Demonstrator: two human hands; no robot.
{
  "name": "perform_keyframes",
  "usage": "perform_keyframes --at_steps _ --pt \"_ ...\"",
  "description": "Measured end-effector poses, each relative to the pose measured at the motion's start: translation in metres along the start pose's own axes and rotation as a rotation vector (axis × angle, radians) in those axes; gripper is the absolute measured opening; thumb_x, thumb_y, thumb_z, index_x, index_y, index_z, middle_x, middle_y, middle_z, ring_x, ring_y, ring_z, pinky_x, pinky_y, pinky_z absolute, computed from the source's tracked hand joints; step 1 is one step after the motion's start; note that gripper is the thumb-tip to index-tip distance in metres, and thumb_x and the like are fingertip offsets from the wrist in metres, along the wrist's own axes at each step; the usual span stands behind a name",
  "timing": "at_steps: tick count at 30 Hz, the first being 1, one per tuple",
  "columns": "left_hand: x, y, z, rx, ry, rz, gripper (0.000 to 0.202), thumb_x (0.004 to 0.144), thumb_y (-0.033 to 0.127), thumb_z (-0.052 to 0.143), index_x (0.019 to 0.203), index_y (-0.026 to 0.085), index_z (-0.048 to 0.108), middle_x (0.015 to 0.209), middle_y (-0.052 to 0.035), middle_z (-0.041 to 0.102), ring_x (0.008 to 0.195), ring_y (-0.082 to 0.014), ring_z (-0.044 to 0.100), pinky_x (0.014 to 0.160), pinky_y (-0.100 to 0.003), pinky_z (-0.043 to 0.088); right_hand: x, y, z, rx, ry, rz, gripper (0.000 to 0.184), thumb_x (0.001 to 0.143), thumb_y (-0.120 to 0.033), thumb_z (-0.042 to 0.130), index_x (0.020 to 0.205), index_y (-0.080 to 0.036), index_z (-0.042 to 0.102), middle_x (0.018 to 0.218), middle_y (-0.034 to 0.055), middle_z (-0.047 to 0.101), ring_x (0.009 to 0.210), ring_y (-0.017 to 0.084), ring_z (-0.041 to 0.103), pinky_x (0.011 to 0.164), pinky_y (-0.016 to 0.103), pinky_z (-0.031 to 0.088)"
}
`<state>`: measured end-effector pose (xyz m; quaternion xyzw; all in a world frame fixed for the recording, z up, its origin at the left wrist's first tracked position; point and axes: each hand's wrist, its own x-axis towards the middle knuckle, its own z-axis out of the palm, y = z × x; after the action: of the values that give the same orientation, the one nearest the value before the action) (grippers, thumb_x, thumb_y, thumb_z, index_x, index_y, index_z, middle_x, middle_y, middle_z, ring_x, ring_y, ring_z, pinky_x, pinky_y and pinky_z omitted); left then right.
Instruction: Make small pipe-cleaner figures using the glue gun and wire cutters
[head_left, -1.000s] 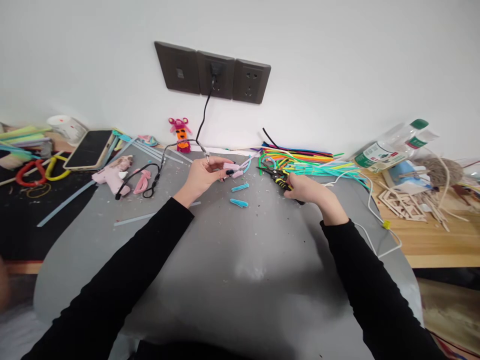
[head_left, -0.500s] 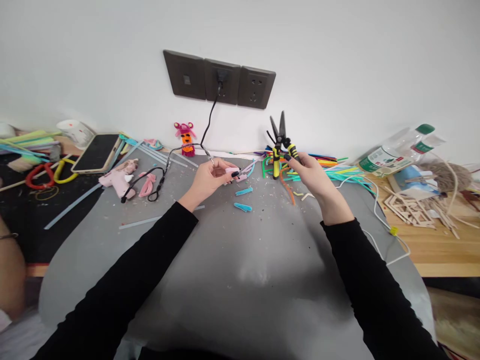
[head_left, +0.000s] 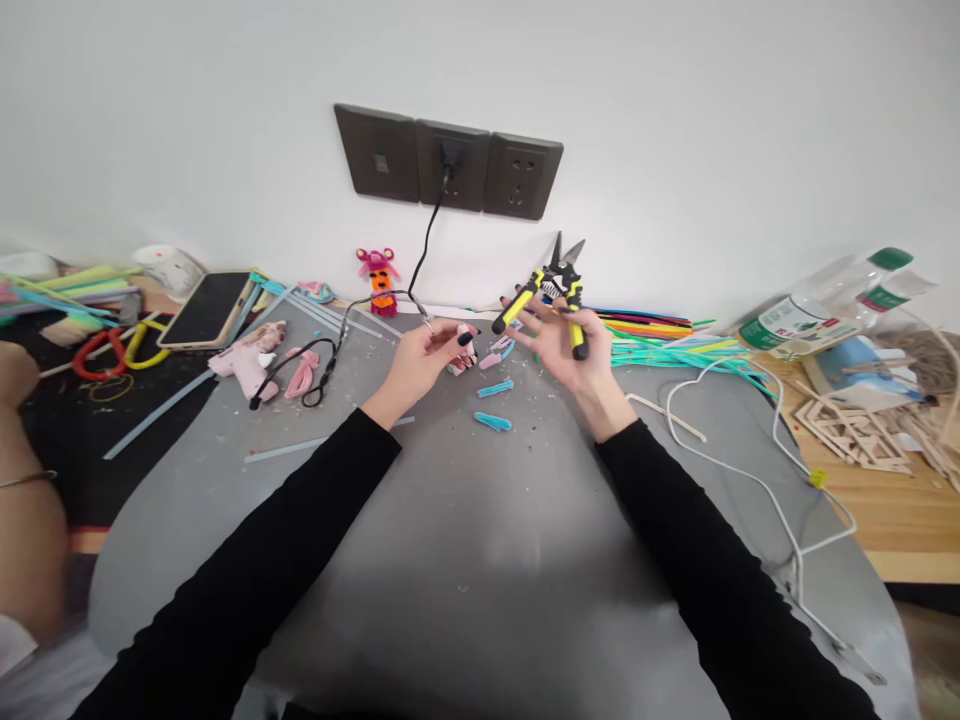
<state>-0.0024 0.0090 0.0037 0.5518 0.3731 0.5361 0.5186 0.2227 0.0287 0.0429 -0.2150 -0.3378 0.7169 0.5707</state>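
Observation:
My left hand (head_left: 431, 362) pinches a small pink piece (head_left: 468, 352), its kind partly hidden by the thumb and fingers. My right hand (head_left: 574, 360) is turned palm up and holds yellow-and-black handled snips (head_left: 556, 285), their blades spread and pointing at the wall. Its fingers are spread behind the handles. Between the hands, a pink-and-blue folded pipe cleaner (head_left: 495, 354) lies on the grey mat. Just below it are two folded blue pipe cleaners, one upper (head_left: 496, 388) and one lower (head_left: 492, 421).
A pink glue gun (head_left: 247, 365) lies left with its black cord (head_left: 427, 245) plugged into the wall. Further left are a phone (head_left: 208, 310), scissors (head_left: 101, 352) and another person's arm (head_left: 30, 520). Coloured pipe cleaners (head_left: 667, 345), a white cable (head_left: 720, 462) and a bottle (head_left: 825, 310) stand right.
My right hand has moved left with the snips and turned palm up. The pink-and-blue pipe cleaner, earlier at my left fingertips, now lies on the mat. The view has shifted slightly.

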Motion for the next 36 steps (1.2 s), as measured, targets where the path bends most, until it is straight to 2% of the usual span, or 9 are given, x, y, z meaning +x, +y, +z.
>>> perform_keyframes --at_steps 3,6,11,15,21,24,27,30,36 --pt "0.002 -0.002 -0.001 -0.070 0.040 0.014 0.054 0.073 0.068 0.085 0.090 0.018 0.076 0.084 -0.0056 0.074 0.062 -0.0137 0.064 0.057 -0.028 0.056 -0.002 0.016 -0.004 0.005 -0.022 0.028 0.027 0.054 -0.016 0.059 0.077 -0.024 0.048 0.098 0.0038 0.072 0.119 0.033 0.067 0.110 0.063 0.050" --pt "0.004 -0.005 -0.003 -0.153 0.077 0.009 0.050 0.072 0.065 0.088 0.086 0.019 0.078 0.086 -0.0057 0.074 0.062 -0.0117 0.060 0.058 -0.026 0.055 -0.005 0.022 -0.004 -0.117 -0.045 0.031 0.034 0.048 -0.017 0.055 0.081 -0.025 0.049 0.111 0.0060 0.072 0.122 0.037 0.065 0.107 0.066 0.049" --pt "0.008 -0.008 -0.009 -0.236 0.124 0.007 0.046 0.067 0.057 0.095 0.090 0.021 0.081 0.085 -0.0050 0.073 0.069 -0.0124 0.062 0.067 -0.027 0.057 -0.005 0.023 -0.004 -0.438 0.040 0.066 0.035 0.057 -0.026 0.057 0.092 -0.026 0.051 0.130 0.0139 0.069 0.124 0.040 0.064 0.096 0.068 0.053" --pt "0.008 -0.009 -0.009 -0.211 0.124 0.020 0.049 0.066 0.054 0.096 0.097 0.019 0.080 0.092 -0.0066 0.075 0.075 -0.0142 0.066 0.072 -0.029 0.057 -0.006 0.031 -0.010 -0.538 -0.019 0.059 0.039 0.072 -0.039 0.058 0.108 -0.027 0.049 0.131 0.0126 0.067 0.115 0.033 0.067 0.091 0.059 0.060" --pt "0.007 -0.008 -0.007 -0.133 0.192 0.054 0.050 0.060 0.049 0.099 0.093 0.018 0.078 0.090 -0.0057 0.076 0.076 -0.0159 0.068 0.073 -0.031 0.058 -0.008 0.043 -0.015 -0.975 -0.062 -0.158 0.066 0.085 -0.045 0.065 0.140 -0.032 0.030 0.126 0.0083 0.065 0.092 0.022 0.071 0.085 0.045 0.062" --pt "0.008 -0.006 -0.008 -0.122 0.234 0.070 0.049 0.059 0.049 0.098 0.089 0.018 0.076 0.088 -0.0052 0.075 0.076 -0.0155 0.068 0.072 -0.030 0.058 -0.008 0.042 -0.018 -1.270 -0.102 -0.339 0.070 0.085 -0.038 0.065 0.147 -0.024 0.036 0.130 0.0142 0.066 0.109 0.028 0.070 0.098 0.047 0.058" --pt "0.009 -0.006 -0.008 -0.142 0.270 0.088 0.048 0.056 0.047 0.099 0.085 0.018 0.074 0.086 -0.0035 0.074 0.076 -0.0155 0.068 0.073 -0.030 0.059 -0.009 0.043 -0.021 -1.500 -0.189 -0.476 0.066 0.079 -0.026 0.067 0.142 -0.019 0.049 0.136 0.0184 0.065 0.126 0.034 0.063 0.107 0.049 0.053" --pt "0.010 -0.007 -0.008 -0.145 0.286 0.094 0.048 0.054 0.044 0.099 0.084 0.019 0.071 0.086 -0.0024 0.074 0.080 -0.0165 0.069 0.078 -0.032 0.060 -0.011 0.047 -0.022 -1.589 -0.237 -0.485 0.065 0.076 -0.020 0.067 0.139 -0.021 0.052 0.132 0.0164 0.068 0.121 0.033 0.065 0.101 0.047 0.056" --pt "0.013 -0.009 -0.011 -0.169 0.304 0.129 0.052 0.055 0.051 0.099 0.084 0.021 0.068 0.084 -0.0016 0.073 0.078 -0.0161 0.069 0.076 -0.031 0.058 -0.015 0.051 -0.020 -1.631 -0.179 -0.517 0.061 0.080 -0.023 0.069 0.139 -0.021 0.054 0.127 0.0165 0.070 0.114 0.033 0.068 0.096 0.045 0.057"
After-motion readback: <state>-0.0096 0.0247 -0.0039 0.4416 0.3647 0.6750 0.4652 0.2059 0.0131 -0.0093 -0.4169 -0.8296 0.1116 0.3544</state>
